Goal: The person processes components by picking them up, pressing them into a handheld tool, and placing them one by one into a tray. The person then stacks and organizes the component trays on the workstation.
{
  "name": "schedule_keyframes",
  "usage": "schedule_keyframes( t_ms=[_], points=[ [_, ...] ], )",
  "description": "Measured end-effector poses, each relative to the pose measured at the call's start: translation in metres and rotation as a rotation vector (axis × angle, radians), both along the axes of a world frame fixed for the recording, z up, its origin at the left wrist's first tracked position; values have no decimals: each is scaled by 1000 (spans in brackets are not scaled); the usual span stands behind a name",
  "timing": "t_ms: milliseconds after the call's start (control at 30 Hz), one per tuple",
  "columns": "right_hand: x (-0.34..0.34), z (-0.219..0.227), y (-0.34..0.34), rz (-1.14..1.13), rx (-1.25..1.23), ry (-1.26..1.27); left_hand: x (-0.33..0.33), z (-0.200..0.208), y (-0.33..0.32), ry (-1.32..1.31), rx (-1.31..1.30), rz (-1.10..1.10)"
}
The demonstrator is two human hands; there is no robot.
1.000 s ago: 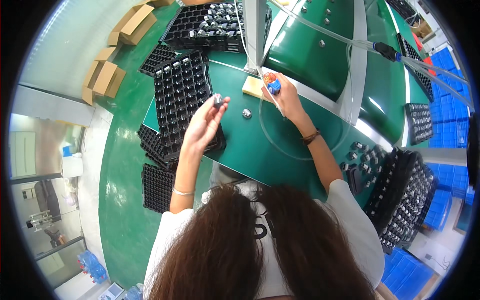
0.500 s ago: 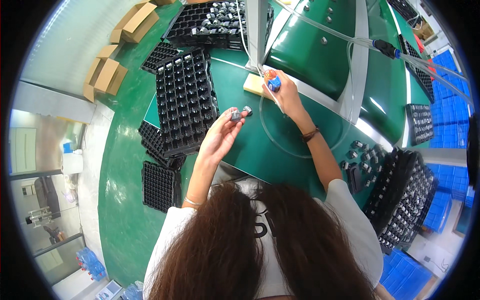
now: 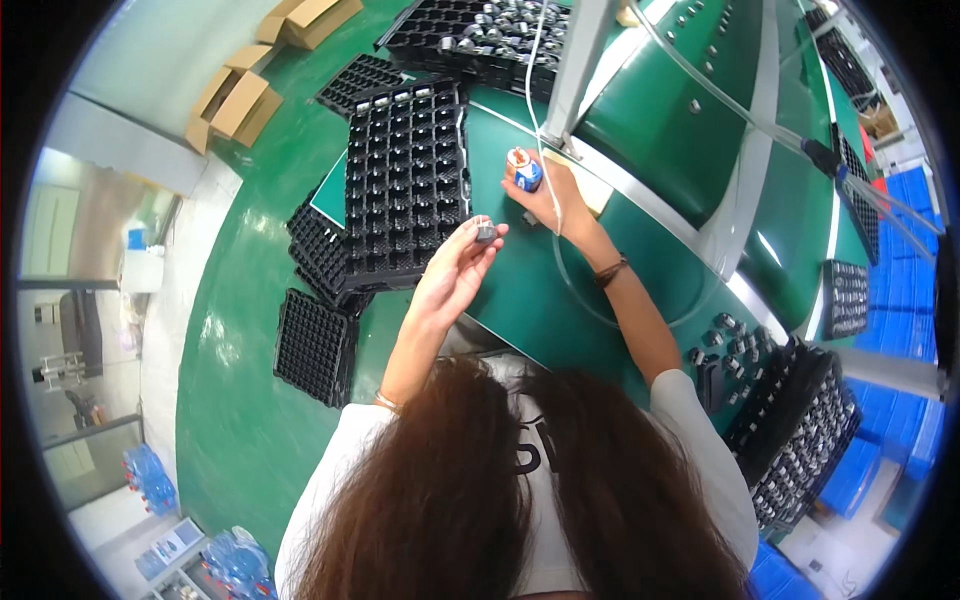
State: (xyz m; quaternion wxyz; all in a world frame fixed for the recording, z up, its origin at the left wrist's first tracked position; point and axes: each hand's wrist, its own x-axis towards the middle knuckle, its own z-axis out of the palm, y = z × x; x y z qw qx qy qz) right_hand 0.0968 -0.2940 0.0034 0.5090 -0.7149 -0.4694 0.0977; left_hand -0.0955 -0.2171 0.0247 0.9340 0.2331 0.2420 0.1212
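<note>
- The left hand pinches a small grey part in its fingertips, over the green table, as before.
- It has moved a little nearer the right hand.
- The right hand stays closed around a blue and orange tool.

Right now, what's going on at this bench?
A person with long dark hair sits at a green bench. The left hand holds a small grey metal part at its fingertips, above the edge of a black compartment tray. The right hand grips a blue and orange tool that hangs on a cable from above. More black trays are stacked to the left, and a tray filled with metal parts sits to the right.
</note>
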Motion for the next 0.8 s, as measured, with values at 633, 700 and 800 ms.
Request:
schedule_keyframes(
  t_ms=[633,700,800],
  points=[
    [-22,39,-19,179,223,632,33,0,-8,9,549,136],
    [-24,38,-24,174,234,631,39,1,-13,-23,575,113],
    [-29,35,-31,144,258,706,42,3,-18,-41,587,74]
  ],
)
